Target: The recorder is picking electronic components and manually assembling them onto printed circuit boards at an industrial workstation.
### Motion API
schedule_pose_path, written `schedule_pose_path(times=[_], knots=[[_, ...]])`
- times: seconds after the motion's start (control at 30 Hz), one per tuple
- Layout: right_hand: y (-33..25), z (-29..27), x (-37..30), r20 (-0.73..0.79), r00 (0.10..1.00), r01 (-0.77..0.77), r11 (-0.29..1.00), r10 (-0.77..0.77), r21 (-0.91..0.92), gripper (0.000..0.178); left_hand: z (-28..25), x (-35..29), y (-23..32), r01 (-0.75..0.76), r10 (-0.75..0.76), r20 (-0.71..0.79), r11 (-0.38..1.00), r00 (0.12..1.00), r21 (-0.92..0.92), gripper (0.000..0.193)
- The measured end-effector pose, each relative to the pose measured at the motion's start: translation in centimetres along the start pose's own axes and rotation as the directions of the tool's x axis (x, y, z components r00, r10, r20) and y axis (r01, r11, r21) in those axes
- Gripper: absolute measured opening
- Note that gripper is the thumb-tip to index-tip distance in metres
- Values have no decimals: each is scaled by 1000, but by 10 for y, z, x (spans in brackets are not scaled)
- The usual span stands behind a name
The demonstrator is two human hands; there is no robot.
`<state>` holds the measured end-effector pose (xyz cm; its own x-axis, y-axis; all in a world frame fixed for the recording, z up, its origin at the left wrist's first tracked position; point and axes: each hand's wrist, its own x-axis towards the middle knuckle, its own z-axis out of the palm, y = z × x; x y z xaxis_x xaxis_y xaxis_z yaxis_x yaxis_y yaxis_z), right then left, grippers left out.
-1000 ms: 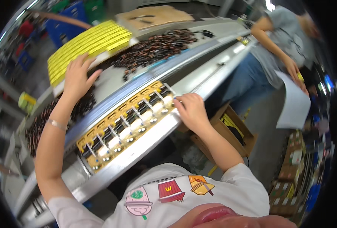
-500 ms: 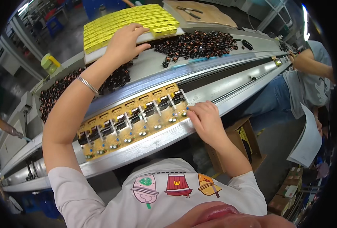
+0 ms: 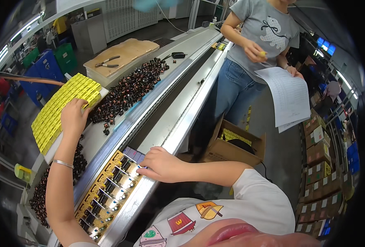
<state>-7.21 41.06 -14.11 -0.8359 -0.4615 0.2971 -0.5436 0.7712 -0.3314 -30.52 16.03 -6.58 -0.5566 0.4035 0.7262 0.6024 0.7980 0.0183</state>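
My left hand [image 3: 73, 117] is at the near right corner of a slab of small yellow blocks [image 3: 63, 109], its thumb and fingertips bent against an end block. My right hand [image 3: 159, 164] is at the far end of a long tan circuit board panel [image 3: 108, 189], its fingers curled at the board's edge; the exact grip is partly hidden. Black parts, upright silver metal strips and small round capacitors stand in rows on the panel. Purple-grey pieces [image 3: 134, 154] show just past that end, beside my right fingers. The panel lies along a metal-railed conveyor [image 3: 166, 127].
Heaps of small black-and-copper parts [image 3: 127, 84] lie beyond the rail. Pliers [image 3: 107, 61] rest on a brown-topped box [image 3: 129, 51]. A co-worker [image 3: 252, 53] stands at right, holding papers [image 3: 287, 96] and a small yellow piece. Below is an open carton [image 3: 238, 144].
My view has swung to the right, bringing the co-worker and stacked cartons into sight. My left thumb has drawn nearer the fingers at the yellow blocks. My right hand stays at the panel's end.
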Motion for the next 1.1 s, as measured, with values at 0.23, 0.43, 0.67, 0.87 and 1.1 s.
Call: schedule_pose_path(times=[0.23,0.43,0.67,0.87,1.1], knots=[[-2,-7,16,119,990,50,986,-69,156,35,18,0,-12,16,-21,49,995,999,100,18],[15,-22,30,228,963,91,969,-145,230,31,30,17,3,43,-44,9,990,999,137,16],[82,-50,148,-209,973,124,986,-98,114,36,37,16,15,149,-155,30,976,987,158,17],[152,-7,267,-396,874,203,952,-282,-229,43,34,-2,-11,376,-374,38,919,927,-121,20],[138,-21,266,-473,801,291,930,-366,-226,19,-81,-72,51,560,-562,289,401,775,-725,23]])
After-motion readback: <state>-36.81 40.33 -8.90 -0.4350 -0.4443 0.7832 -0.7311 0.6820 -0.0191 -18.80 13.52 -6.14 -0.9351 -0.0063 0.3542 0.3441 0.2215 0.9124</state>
